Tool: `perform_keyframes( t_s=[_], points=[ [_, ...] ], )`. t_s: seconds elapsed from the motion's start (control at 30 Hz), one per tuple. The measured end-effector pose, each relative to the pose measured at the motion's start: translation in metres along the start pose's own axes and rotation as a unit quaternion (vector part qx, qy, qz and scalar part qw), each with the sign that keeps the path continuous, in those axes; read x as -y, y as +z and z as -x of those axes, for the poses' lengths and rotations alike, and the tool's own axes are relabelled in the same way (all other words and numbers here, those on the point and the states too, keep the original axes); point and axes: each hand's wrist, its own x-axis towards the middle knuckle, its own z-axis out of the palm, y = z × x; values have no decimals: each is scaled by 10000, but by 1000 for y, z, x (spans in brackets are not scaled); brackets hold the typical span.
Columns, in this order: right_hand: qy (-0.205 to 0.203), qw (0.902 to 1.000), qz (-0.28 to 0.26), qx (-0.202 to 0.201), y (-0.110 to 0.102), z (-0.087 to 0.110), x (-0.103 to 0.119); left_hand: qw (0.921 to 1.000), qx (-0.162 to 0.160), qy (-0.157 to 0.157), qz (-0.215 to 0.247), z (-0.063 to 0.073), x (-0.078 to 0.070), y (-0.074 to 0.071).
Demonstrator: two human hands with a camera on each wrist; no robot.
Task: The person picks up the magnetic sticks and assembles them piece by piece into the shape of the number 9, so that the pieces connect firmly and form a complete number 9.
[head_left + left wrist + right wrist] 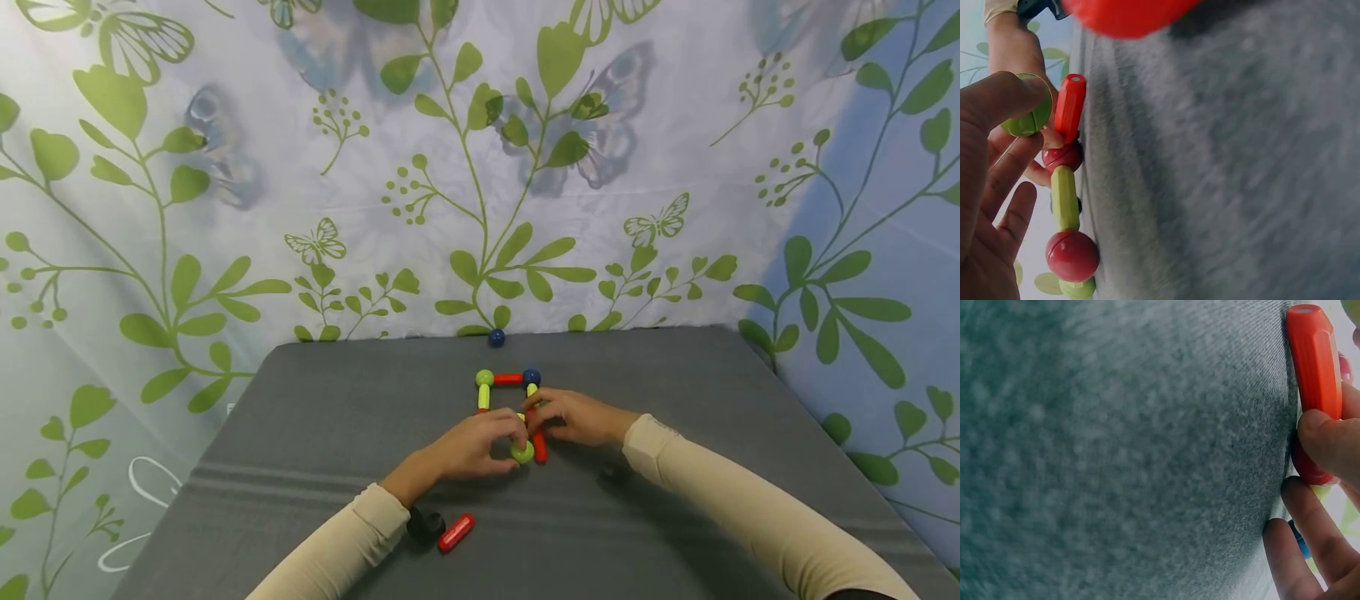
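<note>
A ring of magnetic balls and sticks lies on the table: a green ball (485, 378), a red stick (508, 379), a dark blue ball (531, 378) and yellow-green sticks with red balls, partly covered by the hands. My left hand (480, 440) pinches another green ball (1027, 106) between thumb and fingertips, above the table. My right hand (581, 417) pinches a red stick (1313, 362) near the red ball (1063, 156) it adjoins. That stick's free end points toward me, close beside the held green ball.
A loose red stick (456, 532) lies near my left forearm, next to a dark round object (427, 527). One dark blue ball (497, 337) sits at the grey table's (337, 433) back edge, before a leaf-patterned curtain (360, 167).
</note>
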Motion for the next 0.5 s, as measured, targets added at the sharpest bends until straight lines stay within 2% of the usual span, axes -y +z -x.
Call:
perform_keyframes(
  t_s=[0.17, 0.33, 0.5],
  points=[
    [-80, 10000, -24, -10, -1, 1, 1, 9997, 180, -170, 76, -1, -1, 6],
    [17, 9998, -202, -10, -1, 0, 0, 9997, 218, -105, -20, -2, -4, 7],
    [73, 9999, -65, 130, 0, -1, 0, 9997, 235, -77, -85, -3, -5, 7]
  ],
)
